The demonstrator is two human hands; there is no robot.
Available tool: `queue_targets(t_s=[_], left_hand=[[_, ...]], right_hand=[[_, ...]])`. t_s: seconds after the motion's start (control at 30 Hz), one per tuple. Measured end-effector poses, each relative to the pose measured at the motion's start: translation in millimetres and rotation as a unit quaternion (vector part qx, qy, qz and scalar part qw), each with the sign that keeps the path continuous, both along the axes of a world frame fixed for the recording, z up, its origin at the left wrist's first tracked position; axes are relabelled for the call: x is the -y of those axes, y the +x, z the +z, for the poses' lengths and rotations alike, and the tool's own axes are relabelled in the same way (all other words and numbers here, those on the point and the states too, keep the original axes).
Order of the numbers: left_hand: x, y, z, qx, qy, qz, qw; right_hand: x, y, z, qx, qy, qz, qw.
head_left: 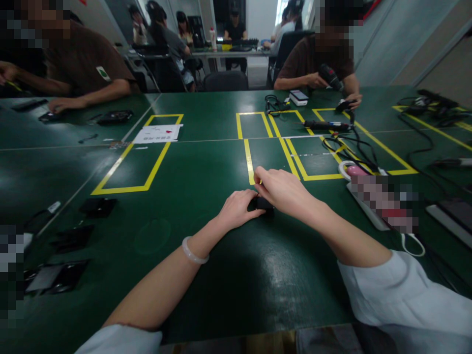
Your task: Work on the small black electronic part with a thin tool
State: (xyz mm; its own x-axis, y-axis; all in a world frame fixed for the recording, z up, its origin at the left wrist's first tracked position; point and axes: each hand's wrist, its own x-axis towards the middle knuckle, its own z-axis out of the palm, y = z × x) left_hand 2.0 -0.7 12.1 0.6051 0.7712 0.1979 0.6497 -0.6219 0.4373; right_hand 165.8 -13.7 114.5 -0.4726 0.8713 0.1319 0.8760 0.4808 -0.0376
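Observation:
My left hand [238, 210] and my right hand [283, 189] meet over a small black part [262, 203] lying on the green table [206, 172]. Both hands have their fingers curled around it, the left from the left side, the right from above and the right. Most of the part is hidden under my fingers. A pale bangle sits on my left wrist. Just beyond my hands lies a yellow taped rectangle [271, 156].
Several black parts [98, 207] lie at the left near the table edge. A white power strip [372, 204], cables and a soldering-type tool [326, 126] are at the right. A paper sheet [157, 133] lies far left. Other people sit across the table, one holding a black tool [330, 76].

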Motion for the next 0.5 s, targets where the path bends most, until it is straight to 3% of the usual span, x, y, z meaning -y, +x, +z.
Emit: queue_targets(t_s=[0.5], left_hand=[[0.8,0.1,1.2,0.005,-0.005,0.003,1.0]], right_hand=[[-0.1,-0.1,0.0,0.016,0.013,-0.004,1.0]])
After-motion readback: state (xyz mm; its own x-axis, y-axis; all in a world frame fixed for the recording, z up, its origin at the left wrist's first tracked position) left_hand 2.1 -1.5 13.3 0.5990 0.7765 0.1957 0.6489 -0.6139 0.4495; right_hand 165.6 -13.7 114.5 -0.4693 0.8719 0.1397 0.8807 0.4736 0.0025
